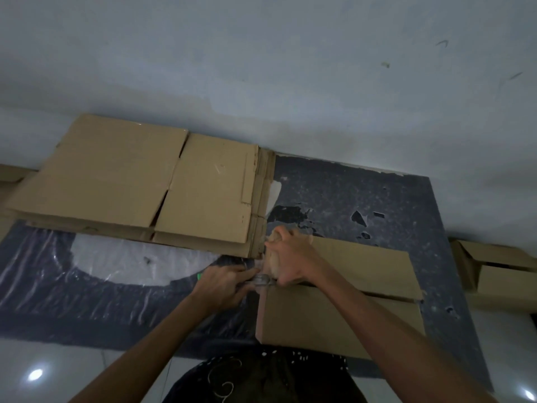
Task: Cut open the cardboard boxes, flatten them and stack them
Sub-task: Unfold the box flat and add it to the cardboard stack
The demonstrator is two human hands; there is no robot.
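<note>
A: Nearest the person?
B: The box [334, 312] lies on the dark mat [377, 196]. At its left end, the left hand [226, 285] has its fingers curled round a cutter [261, 280]. The right hand [286, 257] grips that end, fingers curled.
A: Beyond?
B: The flattened stack [139, 181], left, by the wall [261, 68].

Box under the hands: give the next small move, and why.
Probably pull the tape free of the box: the right hand grips it at the box's left end, the left hand holds it, and the top seam already gapes.
</note>
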